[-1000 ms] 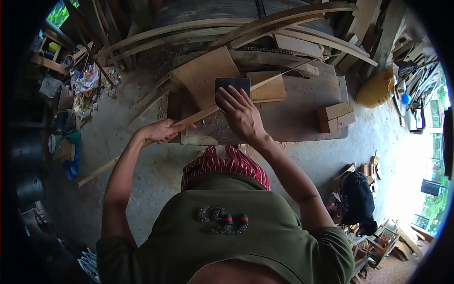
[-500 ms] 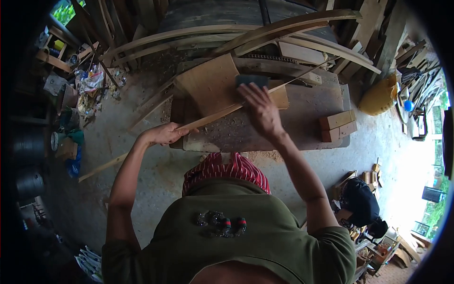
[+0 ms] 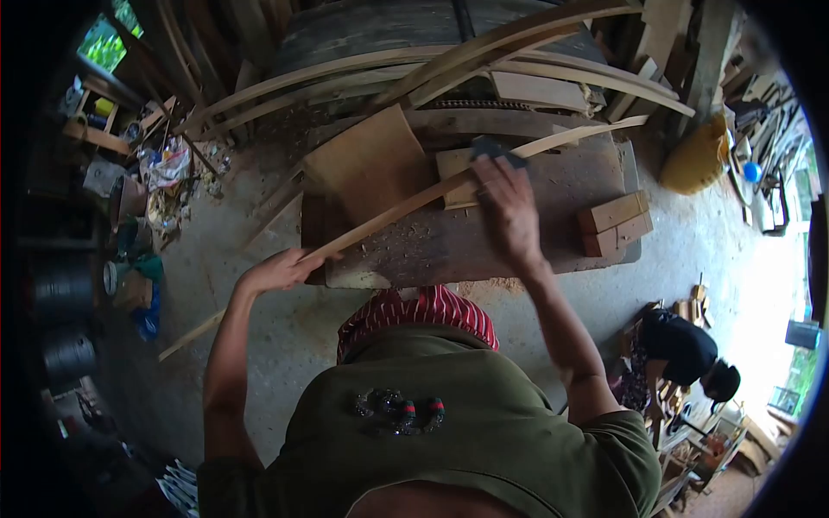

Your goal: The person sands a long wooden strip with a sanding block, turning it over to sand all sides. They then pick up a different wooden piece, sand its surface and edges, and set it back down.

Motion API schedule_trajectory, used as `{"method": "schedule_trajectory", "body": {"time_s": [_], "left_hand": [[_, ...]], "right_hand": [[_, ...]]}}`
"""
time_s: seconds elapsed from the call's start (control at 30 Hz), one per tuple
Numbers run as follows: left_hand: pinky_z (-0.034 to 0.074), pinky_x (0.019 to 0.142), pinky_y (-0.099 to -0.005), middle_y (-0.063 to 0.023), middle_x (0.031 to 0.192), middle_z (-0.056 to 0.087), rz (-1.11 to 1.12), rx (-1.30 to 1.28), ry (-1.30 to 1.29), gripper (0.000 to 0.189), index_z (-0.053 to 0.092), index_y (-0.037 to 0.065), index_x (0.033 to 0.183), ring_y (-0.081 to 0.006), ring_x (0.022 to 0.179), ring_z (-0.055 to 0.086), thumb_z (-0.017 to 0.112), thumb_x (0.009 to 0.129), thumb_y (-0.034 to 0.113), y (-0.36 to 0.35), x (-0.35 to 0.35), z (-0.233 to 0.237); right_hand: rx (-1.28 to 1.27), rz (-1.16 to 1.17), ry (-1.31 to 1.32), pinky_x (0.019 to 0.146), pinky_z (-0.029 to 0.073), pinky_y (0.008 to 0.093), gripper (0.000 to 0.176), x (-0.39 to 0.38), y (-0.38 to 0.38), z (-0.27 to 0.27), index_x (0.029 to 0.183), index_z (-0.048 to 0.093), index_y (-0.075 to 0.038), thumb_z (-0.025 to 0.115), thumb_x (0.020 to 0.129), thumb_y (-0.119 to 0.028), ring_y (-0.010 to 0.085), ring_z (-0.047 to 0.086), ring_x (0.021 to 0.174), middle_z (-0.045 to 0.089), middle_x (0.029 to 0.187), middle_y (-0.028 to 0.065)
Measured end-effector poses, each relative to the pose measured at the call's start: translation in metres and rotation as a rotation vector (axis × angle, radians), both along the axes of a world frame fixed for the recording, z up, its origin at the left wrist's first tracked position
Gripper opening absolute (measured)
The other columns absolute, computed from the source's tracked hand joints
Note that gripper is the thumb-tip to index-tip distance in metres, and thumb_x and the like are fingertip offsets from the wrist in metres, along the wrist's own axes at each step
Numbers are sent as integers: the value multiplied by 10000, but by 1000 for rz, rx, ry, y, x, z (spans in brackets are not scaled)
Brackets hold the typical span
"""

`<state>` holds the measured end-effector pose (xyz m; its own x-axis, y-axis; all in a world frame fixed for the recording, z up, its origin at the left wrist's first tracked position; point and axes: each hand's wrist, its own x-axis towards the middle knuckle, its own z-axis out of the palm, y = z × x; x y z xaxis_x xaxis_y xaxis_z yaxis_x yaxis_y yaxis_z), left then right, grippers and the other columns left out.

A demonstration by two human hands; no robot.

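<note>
A long, thin wooden strip [image 3: 393, 213] runs slantwise over the low workbench [image 3: 553, 194]. My left hand [image 3: 281, 269] is closed around it near the bench's front left corner, and its lower end sticks out past my forearm. Farther up the strip, my right hand [image 3: 508, 203] presses a dark sheet [image 3: 499, 152], which looks like sandpaper, onto the wood. The palm side of this hand is hidden. Under the strip lie a small pale wood block [image 3: 454, 166] and, to the left, a broad curved wooden board [image 3: 367, 164].
Two stacked wood blocks [image 3: 615, 226] sit at the bench's right end. Long curved wooden pieces [image 3: 345, 62] lie across the back. A yellow sack [image 3: 698, 160] stands at right. Another person [image 3: 678, 350] bends over wood pieces at lower right. Shavings litter the bench.
My right hand has slid the dark sheet to the right along the strip. The strip's far part now shows a broader face. My left hand keeps its hold, slightly lower in view.
</note>
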<state>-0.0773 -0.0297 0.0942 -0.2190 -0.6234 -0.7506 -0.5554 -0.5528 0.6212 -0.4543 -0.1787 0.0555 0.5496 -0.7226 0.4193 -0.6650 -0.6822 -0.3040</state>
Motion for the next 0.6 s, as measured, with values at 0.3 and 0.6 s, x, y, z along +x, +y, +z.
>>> {"method": "schedule_trajectory", "body": {"time_s": [0.3,0.6], "left_hand": [[424,601,-304,-70,682,418,-76,-303,-358,357,593,132,1311,-119,625,417,527,1019,327,38,32,35],[494,734,-355,-204,870,635,-33,-270,-502,343,596,125,1303,-283,728,607,536,1010,293,46,22,48]], "right_hand": [[96,-123,-29,1175,243,494,480,30,4,-12,1381,518,-95,515,902,-105,293,402,1383,475,1475,71],[54,-141,-86,1157,285,492,485,-2,-25,-25,1360,532,-79,513,878,-35,338,416,1370,502,1439,130]]}}
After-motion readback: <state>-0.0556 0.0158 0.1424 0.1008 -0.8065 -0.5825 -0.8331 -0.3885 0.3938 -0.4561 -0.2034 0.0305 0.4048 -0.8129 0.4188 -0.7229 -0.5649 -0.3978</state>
